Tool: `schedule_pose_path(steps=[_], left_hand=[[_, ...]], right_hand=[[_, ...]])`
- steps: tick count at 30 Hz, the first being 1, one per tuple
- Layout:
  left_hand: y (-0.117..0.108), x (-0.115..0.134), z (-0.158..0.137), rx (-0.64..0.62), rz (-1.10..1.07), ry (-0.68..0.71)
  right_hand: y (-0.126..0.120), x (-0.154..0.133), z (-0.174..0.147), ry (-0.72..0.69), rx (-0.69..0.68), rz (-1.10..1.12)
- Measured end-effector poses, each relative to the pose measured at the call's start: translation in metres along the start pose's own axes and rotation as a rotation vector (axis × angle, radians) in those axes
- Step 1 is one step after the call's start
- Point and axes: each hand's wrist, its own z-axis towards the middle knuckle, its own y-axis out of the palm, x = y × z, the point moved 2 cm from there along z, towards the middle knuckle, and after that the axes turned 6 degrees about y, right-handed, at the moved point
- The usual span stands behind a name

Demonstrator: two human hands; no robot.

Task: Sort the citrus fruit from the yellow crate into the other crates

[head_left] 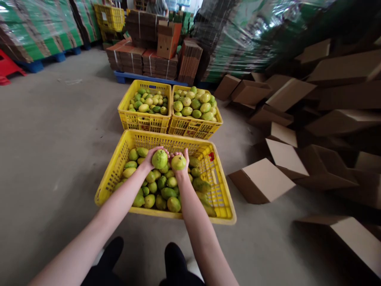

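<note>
My left hand (148, 157) is closed around a green lemon (160, 159), held above the front yellow crate (222, 190). Beside it, my right hand (182, 172) cups a yellower lemon (178, 162) against its palm, with the thumb up along the side. The two hands are close together, and both fruits face up toward me. Below them, many loose green and yellow lemons (168, 193) lie in the crate, heaped more to its left and middle. My forearms hide part of the crate's near side and some fruit.
Two more yellow crates stand behind: the left one (125, 115) and the right one (218, 118), both holding lemons. Cardboard boxes (264, 178) lie scattered at right. Flattened cartons (127, 59) sit on a blue pallet (120, 77). Wrapped green stacks (44, 28) and a person (157, 7) are farther back.
</note>
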Motion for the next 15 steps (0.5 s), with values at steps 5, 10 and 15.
schedule_pose_path(steps=[5, 10, 15], left_hand=[[-0.011, 0.007, 0.009, 0.121, -0.171, 0.083], [-0.014, 0.012, 0.01, 0.231, -0.245, 0.128], [-0.009, 0.004, 0.01, 0.3, -0.239, 0.113]], right_hand=[[-0.011, 0.003, 0.011, 0.064, 0.137, 0.017], [-0.007, 0.012, 0.011, 0.117, 0.101, -0.001], [0.0, 0.012, 0.012, 0.099, 0.044, 0.016]])
